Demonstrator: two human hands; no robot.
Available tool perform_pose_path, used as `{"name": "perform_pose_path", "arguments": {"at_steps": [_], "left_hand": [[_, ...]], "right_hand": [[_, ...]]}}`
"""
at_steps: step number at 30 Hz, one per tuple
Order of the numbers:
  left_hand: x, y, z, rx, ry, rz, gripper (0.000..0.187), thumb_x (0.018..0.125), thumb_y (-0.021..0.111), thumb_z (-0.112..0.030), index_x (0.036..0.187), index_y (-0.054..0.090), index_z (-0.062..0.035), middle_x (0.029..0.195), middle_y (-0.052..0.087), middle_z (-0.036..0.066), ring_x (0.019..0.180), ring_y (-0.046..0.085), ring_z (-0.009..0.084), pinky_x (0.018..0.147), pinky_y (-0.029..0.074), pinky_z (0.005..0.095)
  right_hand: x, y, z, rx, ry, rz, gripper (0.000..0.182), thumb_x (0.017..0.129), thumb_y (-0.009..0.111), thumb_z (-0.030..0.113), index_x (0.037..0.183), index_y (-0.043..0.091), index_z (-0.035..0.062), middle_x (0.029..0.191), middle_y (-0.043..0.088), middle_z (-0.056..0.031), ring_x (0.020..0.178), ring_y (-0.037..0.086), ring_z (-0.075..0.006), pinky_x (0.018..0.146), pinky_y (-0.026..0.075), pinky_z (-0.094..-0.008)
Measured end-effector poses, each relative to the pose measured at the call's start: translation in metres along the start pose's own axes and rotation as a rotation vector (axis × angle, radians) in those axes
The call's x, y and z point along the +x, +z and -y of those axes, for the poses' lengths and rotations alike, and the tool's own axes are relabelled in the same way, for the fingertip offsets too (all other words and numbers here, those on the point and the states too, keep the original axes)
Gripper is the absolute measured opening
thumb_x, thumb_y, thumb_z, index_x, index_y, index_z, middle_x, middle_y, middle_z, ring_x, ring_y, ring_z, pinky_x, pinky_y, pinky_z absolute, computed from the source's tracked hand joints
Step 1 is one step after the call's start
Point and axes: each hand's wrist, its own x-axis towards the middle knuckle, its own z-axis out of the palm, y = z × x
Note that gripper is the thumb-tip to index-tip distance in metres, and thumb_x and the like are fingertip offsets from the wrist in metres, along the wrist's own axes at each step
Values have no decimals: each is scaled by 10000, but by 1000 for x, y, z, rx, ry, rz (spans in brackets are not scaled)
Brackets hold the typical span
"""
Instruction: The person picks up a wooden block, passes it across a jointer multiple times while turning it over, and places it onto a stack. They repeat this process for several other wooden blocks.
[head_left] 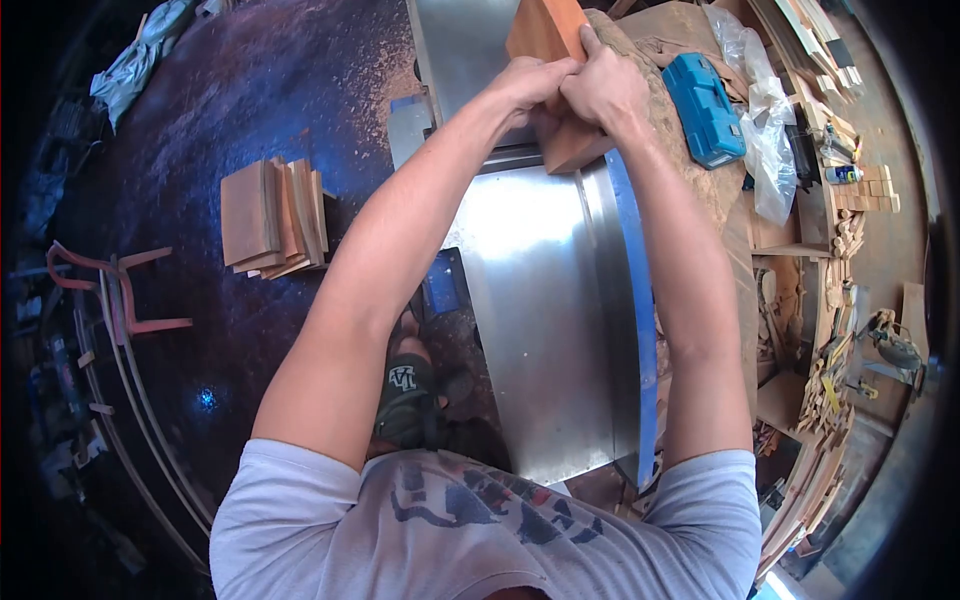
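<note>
Both arms are stretched forward over a metal jointer table point(545, 320). A reddish-brown wooden board point(545, 28) stands on the machine bed at its far part, near the fence side. My left hand point(535, 85) is closed over the board's near portion, fingers partly hidden behind the wood and the other hand. Close beside it, touching it, my right hand point(608, 88) grips the board with its thumb up along the edge. The wood's near end point(573, 148) shows below the hands.
Stacked boards point(250, 215) stand on the dark floor at left, by a reddish chair-like frame point(125, 290). A blue tool case point(703, 110) and clear plastic point(770, 140) lie right of the machine. Shelves with wood offcuts point(835, 350) line the right. Sawdust covers the floor beyond.
</note>
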Motion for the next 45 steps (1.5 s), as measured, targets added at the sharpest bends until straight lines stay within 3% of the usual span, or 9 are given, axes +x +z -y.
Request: {"name": "perform_pose_path", "arguments": {"at_steps": [8, 11, 20, 21, 25, 34, 39, 42, 45], "left_hand": [[39, -19, -7, 33, 1, 14, 430, 1018, 627, -329, 1095, 643, 94, 920, 663, 158, 796, 673, 242, 700, 611, 414], [45, -25, -21, 35, -30, -7, 636, 932, 700, -412, 1325, 612, 80, 1276, 654, 220, 1139, 668, 328, 910, 574, 499], [40, -31, -41, 261, 13, 1, 716, 909, 717, -529, 1244, 655, 101, 1160, 702, 203, 936, 716, 276, 758, 572, 371], [-4, -25, -64, 453, -35, 40, 664, 1014, 627, -492, 1373, 607, 66, 1332, 648, 226, 1163, 672, 301, 944, 561, 392], [-149, -52, 18, 68, 513, -4, 566, 1030, 656, -332, 1405, 571, 83, 1307, 681, 185, 1191, 660, 253, 1019, 521, 357], [-404, 60, 112, -157, 165, 438, 597, 1054, 648, -274, 1524, 457, 42, 1409, 600, 104, 1104, 658, 139, 935, 565, 299], [-413, 49, 142, -130, -12, 446, 578, 1054, 643, -216, 1536, 443, 31, 1335, 675, 99, 1126, 664, 144, 912, 589, 308], [-398, 51, 213, 190, 119, 112, 857, 992, 705, -420, 1536, 345, 137, 1496, 522, 297, 1317, 599, 318, 1061, 522, 416], [-400, 97, 189, 157, 57, 256, 1090, 958, 689, -564, 1561, 176, 184, 1559, 361, 400, 1436, 474, 386, 1149, 435, 436]], "right_hand": [[30, 2, 7, 27, 12, -11, 790, 799, 619, 289, 1566, 472, 169, 1171, 712, -300, 1128, 685, -446, 1004, 531, -497], [48, 4, 15, 24, 16, -13, 770, 808, 615, 294, 1555, 483, 167, 1227, 695, -293, 1170, 667, -442, 1027, 519, -492], [56, -5, 15, 176, 4, -11, 675, 852, 587, 230, 1518, 527, 140, 1305, 646, -310, 1273, 590, -456, 1099, 466, -478], [40, -8, 8, 163, -8, -44, 730, 842, 647, 226, 1551, 480, 170, 1335, 659, -253, 1244, 635, -394, 1083, 491, -478], [-128, -82, -37, 1037, 186, 96, 935, 764, 806, 195, 1585, 395, 20, 1315, 689, -209, 1250, 651, -327, 1084, 507, -428], [-463, 20, -113, 2438, 453, 306, 717, 972, 616, 316, 1531, 383, -69, 1469, 552, -271, 1317, 591, -374, 1143, 453, -473], [-487, -38, -136, 1851, 480, 161, 716, 923, 706, 205, 1522, 418, -62, 1438, 591, -227, 1294, 613, -337, 1120, 480, -438], [-463, -85, -108, 1113, 234, -2, 763, 866, 782, 205, 1516, 458, -30, 1342, 649, -206, 1218, 650, -322, 1054, 518, -421], [-450, -82, -93, 397, 65, -16, 802, 821, 823, 228, 1524, 483, 46, 1154, 692, -182, 1065, 678, -344, 935, 545, -436]]}}
